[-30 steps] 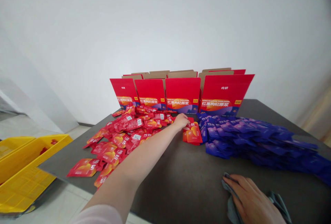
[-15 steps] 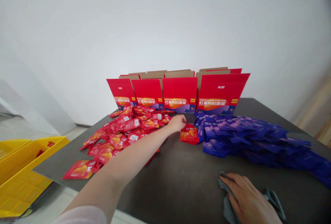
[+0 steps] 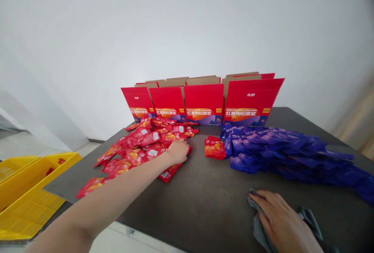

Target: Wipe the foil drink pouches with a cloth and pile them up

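Note:
My left hand (image 3: 178, 151) reaches out over the right edge of a loose heap of red sachets (image 3: 140, 146), its fingers curled down onto one of them. A small neat stack of red sachets (image 3: 214, 148) lies apart to the right of that hand, against a wide pile of blue sachets (image 3: 277, 148). My right hand (image 3: 280, 222) lies flat with fingers stretched out on a grey cloth (image 3: 258, 229) near the front edge of the dark table (image 3: 204, 198).
Several open red cartons (image 3: 204, 103) stand in a row at the table's back edge, before a white wall. Yellow plastic crates (image 3: 26, 194) sit on the floor to the left, below table height.
My left hand has drawn back leftward from the small stack of red sachets to the loose red heap. My right hand stays on the cloth.

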Available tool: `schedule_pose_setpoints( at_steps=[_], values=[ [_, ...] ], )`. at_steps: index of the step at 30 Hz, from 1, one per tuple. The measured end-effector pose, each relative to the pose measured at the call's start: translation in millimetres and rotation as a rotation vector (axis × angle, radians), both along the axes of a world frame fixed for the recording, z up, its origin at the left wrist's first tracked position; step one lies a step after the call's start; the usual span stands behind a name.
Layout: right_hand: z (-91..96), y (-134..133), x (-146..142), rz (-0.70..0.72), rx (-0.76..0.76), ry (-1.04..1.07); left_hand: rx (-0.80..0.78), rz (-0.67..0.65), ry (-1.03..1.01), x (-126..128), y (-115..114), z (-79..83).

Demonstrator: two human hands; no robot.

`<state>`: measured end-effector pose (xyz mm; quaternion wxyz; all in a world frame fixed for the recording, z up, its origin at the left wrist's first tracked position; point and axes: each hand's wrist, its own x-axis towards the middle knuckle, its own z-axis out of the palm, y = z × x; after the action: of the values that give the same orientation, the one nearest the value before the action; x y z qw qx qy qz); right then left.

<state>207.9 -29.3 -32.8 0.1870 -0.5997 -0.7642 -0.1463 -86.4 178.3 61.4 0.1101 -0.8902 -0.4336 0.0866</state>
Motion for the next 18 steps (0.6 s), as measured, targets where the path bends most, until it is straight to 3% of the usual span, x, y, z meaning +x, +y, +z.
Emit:
schedule_pose_setpoints(
  at_steps=[5,11,15,18],
  values=[
    [-0.1,0,1,0.004,-0.014,0.000,0.035,-0.081,-0.011,20,-4,0.5],
    [2.2,-1,-2,-0.012,-0.027,0.039,0.016,-0.362,-0.103,41,-63,5.0],
    [5.7,-2,-3,-0.021,-0.037,0.047,-0.135,-0.548,-0.221,59,-97,5.8],
    [7.6,-2,-3,-0.026,-0.052,0.048,-0.336,-0.497,-0.310,80,-98,5.2]
  ],
)
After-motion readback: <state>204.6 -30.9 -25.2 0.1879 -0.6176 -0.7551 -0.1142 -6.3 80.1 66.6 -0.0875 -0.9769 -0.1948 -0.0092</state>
